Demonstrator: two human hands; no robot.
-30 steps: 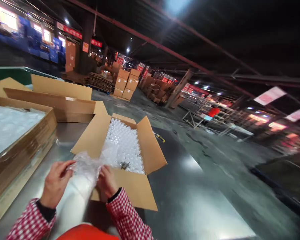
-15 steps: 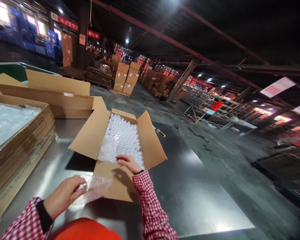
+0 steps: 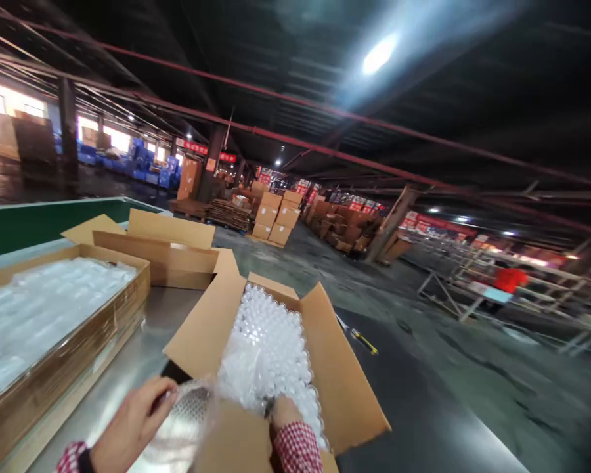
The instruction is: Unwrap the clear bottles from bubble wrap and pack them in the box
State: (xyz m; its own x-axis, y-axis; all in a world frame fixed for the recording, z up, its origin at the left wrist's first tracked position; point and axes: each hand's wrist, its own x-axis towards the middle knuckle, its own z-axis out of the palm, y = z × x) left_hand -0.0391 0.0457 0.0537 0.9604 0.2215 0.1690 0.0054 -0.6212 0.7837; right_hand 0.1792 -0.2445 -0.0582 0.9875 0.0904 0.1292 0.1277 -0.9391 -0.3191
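Note:
An open cardboard box (image 3: pixel 204 332) stands on the metal table in front of me, its flaps spread. Rows of small clear round-topped pieces (image 3: pixel 276 338) fill it; I cannot make out their exact kind. Crumpled clear plastic (image 3: pixel 241 368) covers their near left part. My left hand (image 3: pixel 135 420) is closed on a clear plastic bag (image 3: pixel 192 410) with a bubble-like pattern, left of the box's near flap. My right hand (image 3: pixel 284 414) reaches down into the near end of the box, by the clear pieces. Its fingers are hidden and blurred.
At left, a long carton (image 3: pixel 123 295) holds plastic-wrapped pieces. Another open carton (image 3: pixel 162 263) sits behind it. A yellow cutter (image 3: pixel 364 341) lies right of the box. A person in red (image 3: pixel 509 281) is far right. Stacked cartons (image 3: pixel 276 217) stand on the floor beyond.
My right hand has gone from above the box's near edge down into it. The left hand still holds the plastic bag. The whole view has tilted up and shifted left.

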